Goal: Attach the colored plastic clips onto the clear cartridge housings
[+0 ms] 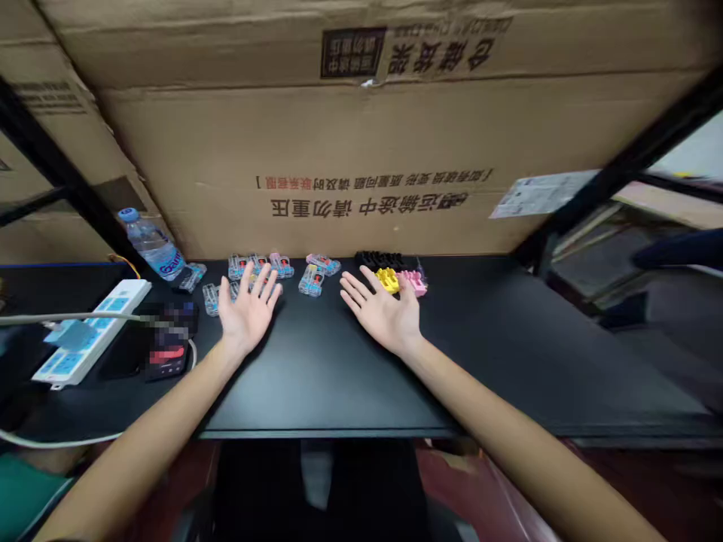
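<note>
**On the black desktop, at 12 o'clock from my seat:** small clear plastic connector blocks lie in a loose cluster, with blue and red parts showing through them. A smaller group of the clear blocks sits just right of centre. Beside these, a row of black plastic pieces, a yellow piece and a pink piece lie close together at about 1 o'clock.

My left hand rests palm down, its fingers spread wide and reaching over the near clear blocks. My right hand is also palm down, its fingers spread wide and nearest the yellow and pink pieces. Neither hand holds anything. All the pieces lie on the desktop, none raised or gathered into a tray or bin.

Containers: a blue-capped plastic water bottle leans at 10 o'clock, and a large printed cardboard carton stands behind the desk, its contents hidden. A white power strip lies at 9 o'clock.
</note>
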Demonstrator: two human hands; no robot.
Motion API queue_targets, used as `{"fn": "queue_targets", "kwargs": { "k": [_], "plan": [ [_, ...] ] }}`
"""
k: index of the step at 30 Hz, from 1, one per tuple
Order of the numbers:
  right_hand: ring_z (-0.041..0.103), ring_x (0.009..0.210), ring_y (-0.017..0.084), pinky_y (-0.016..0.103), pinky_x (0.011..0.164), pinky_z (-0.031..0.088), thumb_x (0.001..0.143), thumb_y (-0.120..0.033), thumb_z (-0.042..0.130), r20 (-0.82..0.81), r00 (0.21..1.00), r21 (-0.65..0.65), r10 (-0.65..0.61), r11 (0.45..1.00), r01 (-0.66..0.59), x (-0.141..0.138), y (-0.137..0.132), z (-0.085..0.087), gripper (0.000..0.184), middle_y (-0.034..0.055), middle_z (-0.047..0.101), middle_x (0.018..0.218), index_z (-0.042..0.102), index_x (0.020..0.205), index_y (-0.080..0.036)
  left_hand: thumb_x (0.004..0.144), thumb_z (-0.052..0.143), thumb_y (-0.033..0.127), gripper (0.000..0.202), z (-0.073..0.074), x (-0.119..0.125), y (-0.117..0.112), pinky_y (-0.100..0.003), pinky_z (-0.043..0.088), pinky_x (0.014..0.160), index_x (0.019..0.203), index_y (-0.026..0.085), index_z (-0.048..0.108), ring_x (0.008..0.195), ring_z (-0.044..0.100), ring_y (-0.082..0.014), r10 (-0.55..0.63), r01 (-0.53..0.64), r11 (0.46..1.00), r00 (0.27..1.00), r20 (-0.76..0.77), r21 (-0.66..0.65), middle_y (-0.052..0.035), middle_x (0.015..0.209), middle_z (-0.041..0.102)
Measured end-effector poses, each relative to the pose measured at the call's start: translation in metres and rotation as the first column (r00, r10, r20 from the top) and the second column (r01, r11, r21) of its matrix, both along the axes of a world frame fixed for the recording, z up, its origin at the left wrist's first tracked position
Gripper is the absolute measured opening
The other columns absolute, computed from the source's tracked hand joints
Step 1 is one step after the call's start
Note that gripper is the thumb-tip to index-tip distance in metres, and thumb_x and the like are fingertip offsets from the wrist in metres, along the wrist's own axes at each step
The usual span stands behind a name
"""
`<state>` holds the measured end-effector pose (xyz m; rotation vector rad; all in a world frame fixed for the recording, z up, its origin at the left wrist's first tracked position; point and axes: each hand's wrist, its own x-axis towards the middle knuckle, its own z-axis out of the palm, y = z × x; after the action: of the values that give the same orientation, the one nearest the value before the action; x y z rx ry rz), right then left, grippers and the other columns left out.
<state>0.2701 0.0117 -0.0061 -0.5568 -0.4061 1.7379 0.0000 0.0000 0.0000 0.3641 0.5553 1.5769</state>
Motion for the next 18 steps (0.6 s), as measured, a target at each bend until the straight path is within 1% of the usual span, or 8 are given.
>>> {"fn": "queue_targets", "kwargs": {
  "k": [2, 4, 7, 9, 12, 14, 16, 18],
  "plan": [
    [0.064, 0.144, 0.028, 0.055, 0.120, 0.052, 0.102, -0.066, 0.046, 0.006, 1.000, 0.032, 0.006, 0.999, -0.006, 0.004, 0.000, 0.003, 0.067, 0.0173, 0.069, 0.148, 0.050, 0.154, -0.024, 0.107, 0.036, 0.070, 0.066, -0.001, -0.003, 0.000, -0.041, 0.050, 0.122, 0.151, 0.026, 0.057, 0.148, 0.061, -0.0262, 0.005, -0.005, 1.000, 1.000, -0.008, -0.006, -0.0108, 0.164, 0.058],
    [0.061, 0.146, 0.026, 0.057, 0.124, 0.048, 0.101, -0.067, 0.045, 0.037, 0.999, 0.067, 0.007, 0.998, -0.009, 0.007, 0.000, 0.005, 0.065, 0.0141, 0.070, 0.148, 0.051, 0.152, -0.028, 0.107, 0.036, 0.071, 0.067, -0.001, -0.005, -0.001, -0.041, 0.050, 0.122, 0.151, 0.026, 0.058, 0.149, 0.059, -0.0260, 0.002, -0.002, 1.000, 1.000, -0.023, -0.001, -0.0101, 0.165, 0.056],
    [0.059, 0.149, 0.024, 0.055, 0.131, 0.039, 0.100, -0.071, 0.043, 0.128, 0.992, 0.129, -0.005, 0.992, -0.012, 0.009, -0.001, 0.005, 0.064, 0.0115, 0.071, 0.148, 0.055, 0.147, -0.030, 0.105, 0.035, 0.073, 0.068, 0.000, -0.006, -0.002, -0.042, 0.049, 0.123, 0.151, 0.030, 0.058, 0.152, 0.056, -0.0257, -0.016, 0.018, 0.999, 0.998, -0.062, 0.028, -0.0072, 0.168, 0.054],
    [0.056, 0.152, 0.024, 0.054, 0.132, 0.036, 0.099, -0.074, 0.042, 0.197, 0.980, 0.165, -0.003, 0.986, -0.030, 0.010, -0.002, 0.003, 0.065, 0.0110, 0.069, 0.151, 0.056, 0.145, -0.031, 0.104, 0.035, 0.075, 0.068, -0.001, -0.007, -0.002, -0.044, 0.046, 0.125, 0.152, 0.033, 0.058, 0.154, 0.054, -0.0258, -0.029, 0.033, 0.999, 0.996, -0.090, 0.042, -0.0047, 0.167, 0.054],
    [0.051, 0.156, 0.028, 0.060, 0.131, 0.037, 0.096, -0.081, 0.039, 0.334, 0.943, 0.239, -0.007, 0.968, -0.078, 0.012, 0.000, -0.001, 0.073, 0.0108, 0.063, 0.158, 0.056, 0.148, -0.032, 0.101, 0.037, 0.079, 0.071, -0.002, -0.008, -0.002, -0.046, 0.043, 0.127, 0.154, 0.037, 0.058, 0.157, 0.049, -0.0260, -0.052, 0.062, 0.996, 0.988, -0.143, 0.067, -0.0021, 0.167, 0.054],
    [0.049, 0.157, 0.031, 0.064, 0.129, 0.039, 0.095, -0.085, 0.035, 0.437, 0.899, 0.292, -0.016, 0.948, -0.124, 0.014, 0.003, -0.004, 0.079, 0.0111, 0.060, 0.162, 0.055, 0.151, -0.032, 0.100, 0.037, 0.081, 0.073, -0.003, -0.008, -0.001, -0.045, 0.043, 0.128, 0.153, 0.036, 0.059, 0.159, 0.047, -0.0262, -0.069, 0.085, 0.993, 0.981, -0.183, 0.083, -0.0022, 0.168, 0.054],
    [0.050, 0.156, 0.033, 0.065, 0.126, 0.043, 0.097, -0.085, 0.031, 0.530, 0.848, 0.331, -0.028, 0.927, -0.176, 0.016, 0.005, -0.006, 0.082, 0.0116, 0.059, 0.163, 0.055, 0.153, -0.031, 0.101, 0.038, 0.080, 0.074, -0.001, -0.008, -0.002, -0.044, 0.042, 0.128, 0.153, 0.033, 0.060, 0.160, 0.046, -0.0265, -0.094, 0.119, 0.988, 0.969, -0.229, 0.098, -0.0042, 0.167, 0.055],
    [0.055, 0.152, 0.034, 0.064, 0.123, 0.046, 0.101, -0.081, 0.028, 0.609, 0.790, 0.378, -0.066, 0.900, -0.216, 0.016, 0.005, -0.009, 0.079, 0.0126, 0.061, 0.160, 0.055, 0.155, -0.029, 0.103, 0.040, 0.074, 0.071, 0.002, -0.006, -0.005, -0.045, 0.040, 0.130, 0.156, 0.030, 0.057, 0.159, 0.046, -0.0267, -0.128, 0.172, 0.977, 0.948, -0.291, 0.128, -0.0069, 0.164, 0.058]
  ]
}}
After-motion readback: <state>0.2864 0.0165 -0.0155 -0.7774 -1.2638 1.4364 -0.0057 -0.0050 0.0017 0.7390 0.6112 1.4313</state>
